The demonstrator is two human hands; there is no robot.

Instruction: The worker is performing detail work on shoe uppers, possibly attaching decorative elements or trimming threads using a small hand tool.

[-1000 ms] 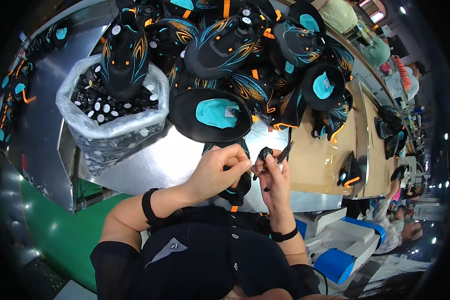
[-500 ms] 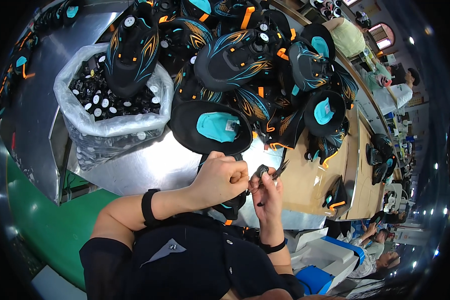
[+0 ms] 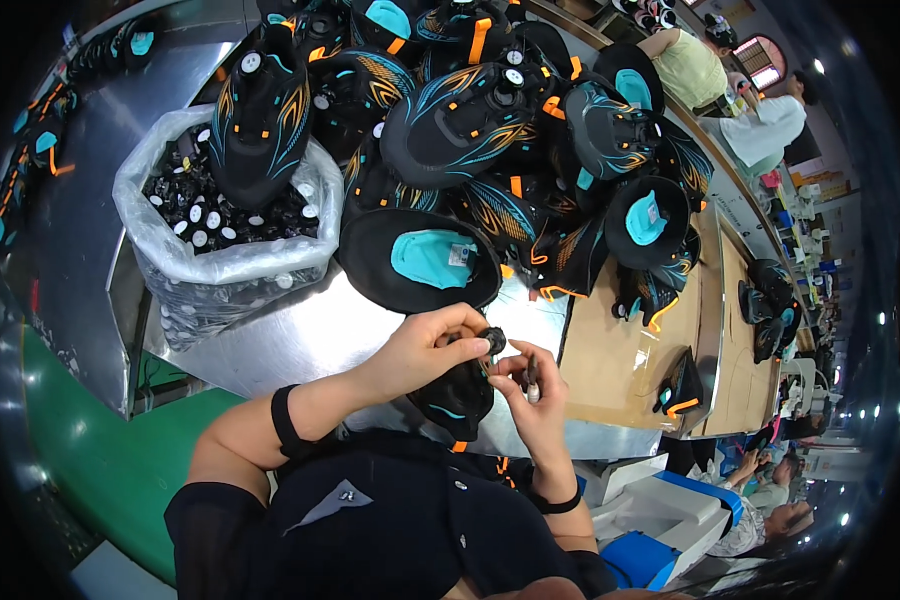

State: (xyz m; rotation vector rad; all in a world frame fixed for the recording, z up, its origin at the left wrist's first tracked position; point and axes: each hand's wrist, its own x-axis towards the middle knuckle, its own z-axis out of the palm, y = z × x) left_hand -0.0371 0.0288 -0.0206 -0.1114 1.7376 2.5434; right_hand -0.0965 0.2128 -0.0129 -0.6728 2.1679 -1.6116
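My left hand [image 3: 425, 345] is closed, pinching a small black round dial [image 3: 493, 341] between thumb and fingertips. My right hand [image 3: 538, 405] is beside it, thumb and forefinger pressed together just below the dial, perhaps on a thin lace too small to make out. Tucked in the right hand are dark snips [image 3: 533, 376], their blades mostly hidden now. Under the hands lies a black shoe upper [image 3: 453, 405] with an orange tab, partly covered by my fingers. Just beyond stands another black shoe [image 3: 355, 265] with a turquoise insole.
A clear plastic bag [image 3: 240, 262] full of black dials with white caps stands at the left on the metal table [image 3: 270, 350]. Black shoes [image 3: 455, 125] with blue and orange patterns are heaped at the back. Brown cardboard [image 3: 610, 370] covers the right side. Other people work farther right.
My left hand has opened from a fist-like curl into a pinch showing the dial. The right hand has turned, so the snips' blades no longer point out to the upper right.
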